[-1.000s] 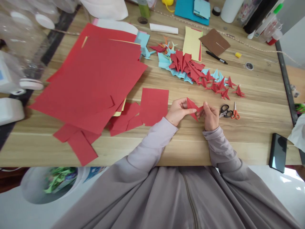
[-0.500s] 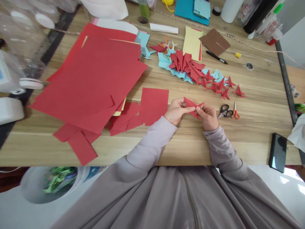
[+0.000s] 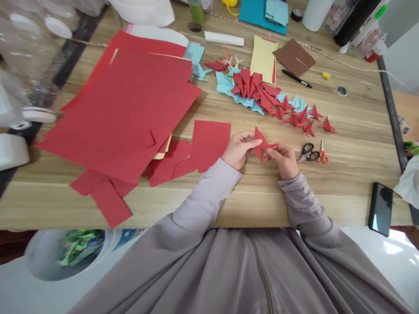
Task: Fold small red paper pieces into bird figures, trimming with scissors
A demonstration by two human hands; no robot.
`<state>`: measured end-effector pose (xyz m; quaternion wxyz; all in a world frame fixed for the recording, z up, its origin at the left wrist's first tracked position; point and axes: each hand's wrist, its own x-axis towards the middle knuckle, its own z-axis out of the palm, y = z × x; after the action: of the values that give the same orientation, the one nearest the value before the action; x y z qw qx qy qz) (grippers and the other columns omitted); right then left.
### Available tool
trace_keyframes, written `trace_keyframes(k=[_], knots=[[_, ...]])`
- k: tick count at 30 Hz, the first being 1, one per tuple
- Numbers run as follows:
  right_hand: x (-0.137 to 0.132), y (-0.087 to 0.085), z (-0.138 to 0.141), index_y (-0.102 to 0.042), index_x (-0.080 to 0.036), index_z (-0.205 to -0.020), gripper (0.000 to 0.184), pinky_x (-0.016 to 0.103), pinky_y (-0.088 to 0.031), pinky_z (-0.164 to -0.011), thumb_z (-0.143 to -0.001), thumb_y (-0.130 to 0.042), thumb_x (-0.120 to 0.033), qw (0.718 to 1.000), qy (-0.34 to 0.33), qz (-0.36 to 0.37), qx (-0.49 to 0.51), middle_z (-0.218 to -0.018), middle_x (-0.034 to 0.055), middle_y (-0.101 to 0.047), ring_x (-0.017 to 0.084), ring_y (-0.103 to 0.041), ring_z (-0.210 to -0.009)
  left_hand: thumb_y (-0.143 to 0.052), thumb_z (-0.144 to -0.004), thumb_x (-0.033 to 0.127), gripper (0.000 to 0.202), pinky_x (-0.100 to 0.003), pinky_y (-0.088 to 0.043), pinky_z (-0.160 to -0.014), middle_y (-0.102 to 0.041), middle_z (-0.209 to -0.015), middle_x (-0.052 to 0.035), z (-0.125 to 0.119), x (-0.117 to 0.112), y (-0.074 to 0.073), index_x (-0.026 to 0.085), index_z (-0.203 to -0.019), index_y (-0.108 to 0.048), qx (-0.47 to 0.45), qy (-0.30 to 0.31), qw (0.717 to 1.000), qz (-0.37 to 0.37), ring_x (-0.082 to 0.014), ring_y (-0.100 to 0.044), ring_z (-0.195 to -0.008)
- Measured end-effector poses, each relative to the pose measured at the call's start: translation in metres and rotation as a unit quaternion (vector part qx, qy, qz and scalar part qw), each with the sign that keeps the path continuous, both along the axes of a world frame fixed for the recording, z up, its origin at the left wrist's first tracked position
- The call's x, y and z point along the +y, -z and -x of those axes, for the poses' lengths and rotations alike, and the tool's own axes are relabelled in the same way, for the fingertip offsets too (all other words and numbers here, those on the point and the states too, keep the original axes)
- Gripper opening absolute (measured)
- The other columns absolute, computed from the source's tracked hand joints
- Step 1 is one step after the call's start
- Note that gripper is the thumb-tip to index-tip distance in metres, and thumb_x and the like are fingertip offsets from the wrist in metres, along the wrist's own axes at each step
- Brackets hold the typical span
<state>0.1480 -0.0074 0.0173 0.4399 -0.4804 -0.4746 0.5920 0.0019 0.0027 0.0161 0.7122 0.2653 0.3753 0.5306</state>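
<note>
A small folded red origami piece (image 3: 259, 144) with pointed ends is held above the table between both hands. My left hand (image 3: 240, 148) pinches its left side, thumb lying on top. My right hand (image 3: 283, 160) grips the thin point at its lower right between thumb and fingers. To the left of my left hand lies a square of red paper (image 3: 211, 144). Black-handled scissors (image 3: 308, 152) and small orange-handled scissors (image 3: 322, 155) rest just right of my right hand. Beyond the hands, folded red origami pieces (image 3: 303, 117) lie among light blue ones.
Large red sheets (image 3: 124, 109) are stacked at left, with smaller red cut pieces (image 3: 111, 203) by the front edge. A black pen (image 3: 297, 78) and brown paper (image 3: 294, 57) lie at the back. A phone (image 3: 381, 208) sits at the right front. Below stands a bin (image 3: 36, 257).
The red origami piece has turned, so its long points now run nearly upright. My right hand has shifted down to its lower right point, and my left thumb has moved slightly up.
</note>
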Motion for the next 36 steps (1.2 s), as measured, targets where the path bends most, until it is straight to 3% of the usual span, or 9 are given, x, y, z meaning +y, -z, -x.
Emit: trace_keyframes(k=[5, 9, 14, 19, 24, 27, 30, 33, 36], knots=[[-0.002, -0.007, 0.003, -0.062, -0.017, -0.063, 0.035, 0.025, -0.046, -0.052, -0.064, -0.076, -0.048, 0.999, -0.031, -0.019, -0.018, -0.055, -0.0009, -0.062, 0.009, -0.054, -0.049, -0.083, -0.053, 0.028, 0.026, -0.026, -0.048, -0.059, -0.066, -0.063, 0.0012, -0.001, -0.001, -0.001, 0.014, -0.067, -0.066, 0.045, 0.002, 0.999, -0.003, -0.0112, -0.06, -0.057], [0.002, 0.0, 0.0, -0.064, -0.017, -0.066, 0.032, 0.024, -0.046, -0.052, -0.066, -0.075, -0.047, 1.0, 0.024, -0.017, 0.003, -0.059, -0.0014, -0.064, 0.008, -0.054, -0.049, -0.08, -0.059, 0.035, 0.029, -0.027, -0.05, -0.061, -0.068, -0.068, -0.0006, -0.004, -0.003, -0.003, 0.014, -0.075, -0.067, 0.022, 0.005, 1.0, 0.003, -0.0127, -0.063, -0.06], [0.004, 0.004, -0.004, -0.065, -0.018, -0.067, 0.027, 0.023, -0.044, -0.052, -0.067, -0.076, -0.043, 0.998, 0.032, 0.011, 0.052, -0.063, -0.0007, -0.066, 0.009, -0.056, -0.052, -0.08, -0.052, 0.019, 0.028, -0.025, -0.049, -0.057, -0.068, -0.067, -0.001, -0.003, -0.004, -0.003, 0.013, -0.076, -0.066, 0.046, 0.012, 0.999, -0.017, -0.0124, -0.063, -0.06], [0.003, -0.001, -0.003, -0.069, -0.018, -0.075, 0.028, 0.023, -0.046, -0.052, -0.064, -0.078, -0.043, 1.0, 0.018, -0.007, 0.022, -0.063, -0.0013, -0.067, 0.009, -0.055, -0.053, -0.076, -0.054, 0.016, 0.018, -0.02, -0.04, -0.045, -0.062, -0.055, 0.0012, -0.003, -0.004, -0.004, 0.013, -0.07, -0.066, 0.101, 0.038, 0.993, -0.057, -0.0076, -0.053, -0.047], [0.006, -0.001, -0.003, -0.066, -0.018, -0.074, 0.028, 0.021, -0.045, -0.047, -0.061, -0.079, -0.039, 0.994, 0.088, 0.018, 0.065, -0.06, -0.0026, -0.065, 0.008, -0.055, -0.049, -0.07, -0.069, 0.03, 0.021, -0.021, -0.044, -0.046, -0.063, -0.064, -0.0001, -0.002, -0.003, -0.005, 0.015, -0.083, -0.067, 0.097, 0.002, 0.994, -0.053, -0.0078, -0.054, -0.047], [0.007, -0.003, -0.004, -0.065, -0.018, -0.072, 0.028, 0.02, -0.044, -0.044, -0.059, -0.08, -0.037, 0.988, 0.107, 0.063, 0.092, -0.057, -0.003, -0.063, 0.007, -0.053, -0.047, -0.069, -0.071, 0.024, 0.023, -0.022, -0.048, -0.053, -0.067, -0.081, -0.003, -0.002, -0.003, -0.003, 0.017, -0.093, -0.069, 0.156, -0.019, 0.978, -0.133, -0.0071, -0.056, -0.053], [0.006, -0.007, -0.004, -0.064, -0.017, -0.07, 0.024, 0.02, -0.042, -0.042, -0.059, -0.078, -0.034, 0.987, 0.096, 0.078, 0.099, -0.055, -0.0029, -0.062, 0.007, -0.051, -0.045, -0.068, -0.071, 0.016, 0.019, -0.021, -0.05, -0.063, -0.066, -0.096, -0.0058, -0.002, -0.004, 0.0, 0.018, -0.089, -0.073, 0.233, -0.023, 0.945, -0.228, -0.0089, -0.061, -0.07], [0.005, -0.01, -0.003, -0.065, -0.017, -0.068, 0.019, 0.02, -0.04, -0.043, -0.059, -0.076, -0.03, 0.987, 0.085, 0.08, 0.11, -0.053, -0.0025, -0.061, 0.007, -0.051, -0.044, -0.065, -0.072, 0.015, 0.013, -0.023, -0.052, -0.069, -0.067, -0.095, -0.0063, -0.003, -0.006, 0.003, 0.019, -0.08, -0.075, 0.262, -0.008, 0.923, -0.281, -0.0124, -0.063, -0.082], [0.005, -0.01, -0.002, -0.065, -0.018, -0.066, 0.016, 0.021, -0.04, -0.044, -0.058, -0.075, -0.028, 0.985, 0.085, 0.083, 0.124, -0.054, -0.0023, -0.062, 0.008, -0.051, -0.046, -0.068, -0.069, 0.014, 0.014, -0.025, -0.054, -0.07, -0.068, -0.094, -0.0061, -0.004, -0.007, 0.006, 0.019, -0.08, -0.075, 0.28, -0.018, 0.912, -0.299, -0.0134, -0.064, -0.082]])
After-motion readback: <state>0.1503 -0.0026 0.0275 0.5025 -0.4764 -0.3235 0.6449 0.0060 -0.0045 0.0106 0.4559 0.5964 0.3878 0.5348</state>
